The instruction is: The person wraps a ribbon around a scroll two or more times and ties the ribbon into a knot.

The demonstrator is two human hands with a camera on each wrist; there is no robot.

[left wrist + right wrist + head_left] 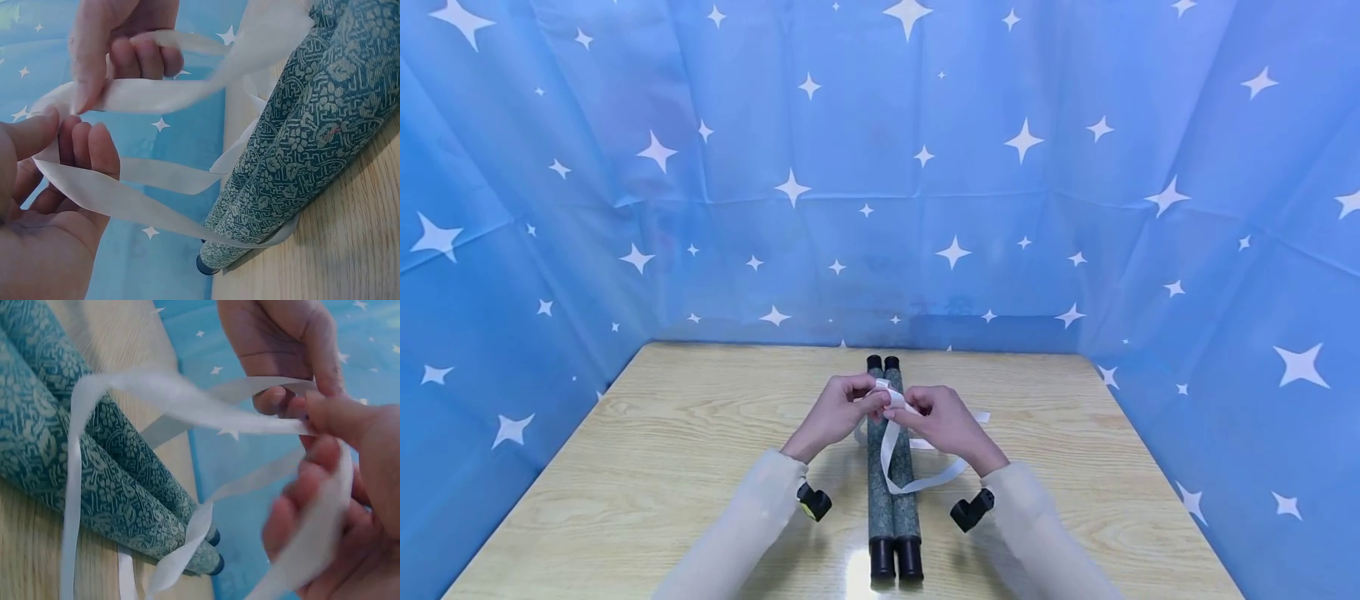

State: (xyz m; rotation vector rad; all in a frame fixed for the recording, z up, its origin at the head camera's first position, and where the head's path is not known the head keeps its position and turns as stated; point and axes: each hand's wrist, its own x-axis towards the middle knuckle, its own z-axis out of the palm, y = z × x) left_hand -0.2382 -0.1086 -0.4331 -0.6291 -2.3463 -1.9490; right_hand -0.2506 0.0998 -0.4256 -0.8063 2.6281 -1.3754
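A scroll (880, 492) rolled from both ends, covered in green patterned brocade with black end knobs (910, 560), lies lengthwise before me. White ribbon (150, 95) passes round it near its far part and rises in loops to both hands. My left hand (838, 412) pinches the ribbon between thumb and fingers just left of the scroll. From the right, my right hand (943, 421) pinches another stretch of it, with the fingertips of both hands close together above the rolls. One slack length of ribbon (306, 544) hangs across the right fingers, blurred in the right wrist view.
The scroll rests on a light wood-grain table (647, 492). Loose ribbon ends (982, 417) extend to the right of the rolls. A blue curtain (865, 167) with white stars stands behind the table and along both sides. Each wrist wears a small black camera (972, 509).
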